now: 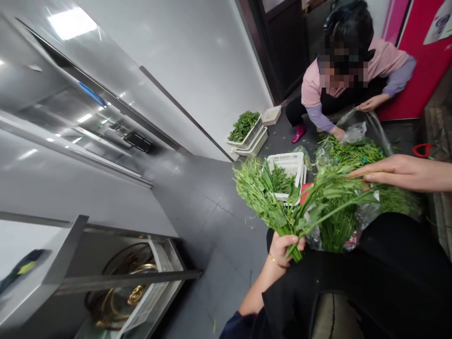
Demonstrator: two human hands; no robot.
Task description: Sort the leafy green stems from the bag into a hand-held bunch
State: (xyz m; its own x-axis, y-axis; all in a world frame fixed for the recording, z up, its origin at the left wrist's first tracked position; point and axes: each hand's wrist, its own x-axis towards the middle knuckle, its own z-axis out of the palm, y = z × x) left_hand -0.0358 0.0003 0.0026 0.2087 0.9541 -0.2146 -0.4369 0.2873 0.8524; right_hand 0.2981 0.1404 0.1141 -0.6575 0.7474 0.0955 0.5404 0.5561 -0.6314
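Observation:
My left hand point(286, 246) is closed round the lower stems of a bunch of leafy greens point(259, 183), whose tops fan out to both sides. On the right, my right hand point(399, 170) reaches across with fingers extended and pressed together. Its fingertips meet the leaf tips of the stalks that lean right. Below them, more greens point(337, 223) sit in clear plastic bags between my knees. Just behind the bunch is a white perforated basket point(287, 162) with some greens inside, partly covered by the stalks.
A co-worker point(319, 94) squats opposite, hands at a clear bag of greens point(356, 150). Stacked white baskets point(252, 141) with greens stand by the wall, beside a small white tub point(271, 115). Red-handled scissors point(423, 149) lie at right. A metal rack point(130, 280) holds glass lids at lower left.

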